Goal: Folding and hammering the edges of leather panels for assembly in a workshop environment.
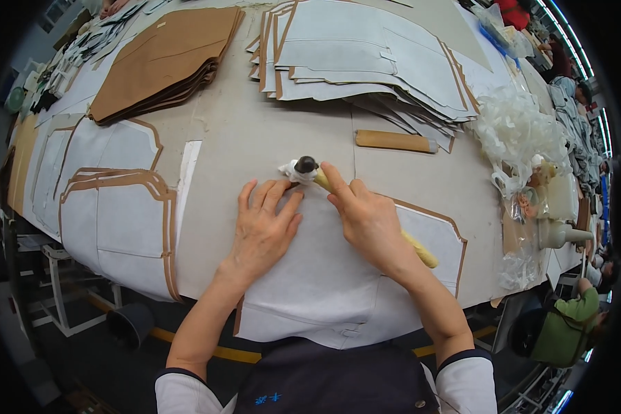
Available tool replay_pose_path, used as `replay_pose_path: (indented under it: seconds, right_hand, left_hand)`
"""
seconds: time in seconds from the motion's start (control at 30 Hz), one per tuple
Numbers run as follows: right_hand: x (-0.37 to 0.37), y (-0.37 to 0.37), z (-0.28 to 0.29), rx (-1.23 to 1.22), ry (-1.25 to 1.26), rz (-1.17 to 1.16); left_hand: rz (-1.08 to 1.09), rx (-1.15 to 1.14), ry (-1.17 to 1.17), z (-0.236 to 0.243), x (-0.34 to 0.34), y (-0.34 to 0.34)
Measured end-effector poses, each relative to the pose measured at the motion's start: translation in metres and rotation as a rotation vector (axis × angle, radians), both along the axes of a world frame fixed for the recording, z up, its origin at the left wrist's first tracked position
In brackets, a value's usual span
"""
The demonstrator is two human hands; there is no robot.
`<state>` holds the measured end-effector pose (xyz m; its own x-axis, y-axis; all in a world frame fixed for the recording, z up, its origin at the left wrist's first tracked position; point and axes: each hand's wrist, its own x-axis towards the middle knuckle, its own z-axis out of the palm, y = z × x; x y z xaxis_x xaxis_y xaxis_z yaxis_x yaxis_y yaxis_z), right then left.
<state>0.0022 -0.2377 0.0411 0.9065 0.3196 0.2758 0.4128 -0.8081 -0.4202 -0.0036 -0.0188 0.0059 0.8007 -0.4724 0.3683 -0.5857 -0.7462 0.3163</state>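
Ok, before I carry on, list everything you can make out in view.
Hammer-like tool: one, black head, white wrapping, yellow handle, centre
Panel under the hands: at least one, whitish, brown-edged, front centre
White stack: one, many whitish brown-edged sheets, top centre
Brown stack: one, brown, upper left
Left panels: several, whitish, brown-edged, left
Flat bar: one, brown with grey end, right of centre
Plastic bags: several, clear, right
Bottle: one, whitish, right
Table: one, pale, throughout
Bin: one, dark, floor left
Co-worker: one, green top, lower right
Left hand: one, on the panel
Right hand: one, fingers around the handle
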Motion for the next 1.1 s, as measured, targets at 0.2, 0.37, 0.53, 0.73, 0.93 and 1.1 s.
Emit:
replay_pose_path:
  seconds: [0.2, 0.37, 0.53, 0.73, 0.93, 1.1]
  right_hand:
    - [0.002, 0.006, 0.012, -0.039, 0.020, 0.032]
    - [0.004, 0.003, 0.003, -0.059, 0.003, 0.089]
    - [-0.003, 0.005, 0.001, -0.055, 0.042, 0.080]
    - [0.000, -0.002, 0.011, 0.020, 0.017, 0.001]
    - [0.004, -0.007, 0.012, -0.072, 0.049, -0.003]
    - [-0.006, -0.011, -0.002, -0.047, 0.038, -0.012]
  left_hand:
    - [0.007, -0.023, -0.001, 0.001, -0.001, 0.002]
    - [0.005, -0.050, -0.007, -0.003, 0.002, 0.001]
    - [0.007, -0.050, -0.021, -0.001, -0.001, 0.001]
    - [0.022, -0.023, -0.015, -0.001, -0.004, -0.003]
    - [0.008, 0.053, -0.044, -0.003, -0.001, -0.003]
    - [0.000, 0.099, -0.061, -0.001, -0.004, -0.007]
